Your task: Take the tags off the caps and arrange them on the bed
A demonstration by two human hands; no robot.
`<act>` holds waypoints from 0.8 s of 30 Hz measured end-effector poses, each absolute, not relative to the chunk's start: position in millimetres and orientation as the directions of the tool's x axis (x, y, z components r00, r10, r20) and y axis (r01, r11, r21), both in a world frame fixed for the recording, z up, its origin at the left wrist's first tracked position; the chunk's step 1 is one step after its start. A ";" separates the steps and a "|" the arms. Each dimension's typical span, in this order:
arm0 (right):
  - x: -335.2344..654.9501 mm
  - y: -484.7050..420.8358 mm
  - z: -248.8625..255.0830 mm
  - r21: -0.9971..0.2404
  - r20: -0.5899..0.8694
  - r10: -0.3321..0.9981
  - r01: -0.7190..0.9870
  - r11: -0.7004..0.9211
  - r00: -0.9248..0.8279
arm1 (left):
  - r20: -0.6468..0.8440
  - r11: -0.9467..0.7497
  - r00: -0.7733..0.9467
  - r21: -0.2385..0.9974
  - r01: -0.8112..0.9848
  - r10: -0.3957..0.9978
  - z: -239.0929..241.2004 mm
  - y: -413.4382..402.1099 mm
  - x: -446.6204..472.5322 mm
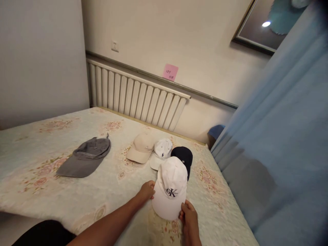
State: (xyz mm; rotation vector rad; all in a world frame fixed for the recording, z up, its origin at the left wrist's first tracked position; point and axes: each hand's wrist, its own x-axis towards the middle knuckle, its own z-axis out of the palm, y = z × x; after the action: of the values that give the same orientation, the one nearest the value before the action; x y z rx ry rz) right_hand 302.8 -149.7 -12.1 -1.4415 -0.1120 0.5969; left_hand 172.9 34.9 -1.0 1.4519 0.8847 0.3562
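A white baseball cap (172,177) with dark "CK"-like letters on its front is held between my two hands, its brim toward me. My left hand (148,191) pinches the brim's left edge, and my right hand (189,213) grips its right edge. Just behind it a black cap (183,155) is partly covered from view. Beside that sit a smaller white cap (163,149) with a dark emblem and a beige cap (142,145). Farther left lies a grey cap (88,155), its crown sunken and its brim pointing to the lower left.
The caps are on a bed with a floral cover (128,194). A white radiator (138,95) runs along the wall behind, under a pink note (170,72). Blue curtains (276,136) hang at the right, near a framed picture (256,30).
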 end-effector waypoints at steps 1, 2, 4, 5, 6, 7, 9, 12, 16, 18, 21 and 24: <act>303.4 -148.9 -12.4 -0.949 -0.279 0.452 -0.317 0.009 0.848 | -0.296 0.135 0.646 0.948 0.288 0.703 -2.8 35.3 173.3; 304.0 -148.3 -12.5 -0.947 -0.282 0.456 -0.320 0.007 0.845 | -0.290 0.133 0.646 0.950 0.282 0.706 -4.3 35.3 173.4; 304.8 -147.9 -12.4 -0.944 -0.292 0.459 -0.330 0.004 0.839 | -0.278 0.126 0.651 0.954 0.272 0.706 -6.0 34.4 172.8; 304.9 -148.0 -12.2 -0.941 -0.299 0.457 -0.337 0.003 0.838 | -0.273 0.121 0.653 0.956 0.268 0.706 -6.3 33.6 172.2; 304.9 -148.2 -12.0 -0.939 -0.306 0.453 -0.344 0.002 0.837 | -0.268 0.116 0.653 0.957 0.267 0.709 -6.2 32.6 171.4; 304.7 -148.5 -11.9 -0.938 -0.310 0.448 -0.348 0.001 0.838 | -0.263 0.111 0.650 0.958 0.265 0.713 -5.9 31.6 170.4; 304.2 -149.2 -12.4 -0.937 -0.314 0.440 -0.349 -0.002 0.841 | -0.249 0.098 0.645 0.960 0.261 0.722 -4.4 29.2 167.8; 303.5 -150.2 -14.6 -0.943 -0.301 0.428 -0.332 -0.004 0.852 | -0.200 0.062 0.659 0.972 0.227 0.725 -0.9 25.4 161.8; 302.7 -151.1 -16.2 -0.952 -0.279 0.414 -0.306 -0.002 0.867 | -0.140 0.050 0.687 0.987 0.150 0.713 3.6 21.2 152.6; 302.0 -151.7 -15.1 -0.953 -0.279 0.407 -0.304 -0.004 0.870 | -0.128 0.066 0.701 0.991 0.114 0.702 4.6 19.8 149.7; 300.0 -153.2 -12.2 -0.952 -0.284 0.394 -0.307 -0.005 0.874 | -0.117 0.105 0.726 0.993 0.061 0.678 3.8 18.7 147.6; 297.5 -155.0 -9.9 -0.953 -0.278 0.374 -0.303 0.008 0.885 | -0.082 0.104 0.743 0.994 0.016 0.664 0.9 18.3 145.3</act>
State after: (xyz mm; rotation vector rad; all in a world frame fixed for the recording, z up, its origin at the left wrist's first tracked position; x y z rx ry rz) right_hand 297.5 -155.0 -9.9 -1.4707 -0.0597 0.5300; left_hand 145.3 18.3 0.9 1.4010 0.6057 0.5231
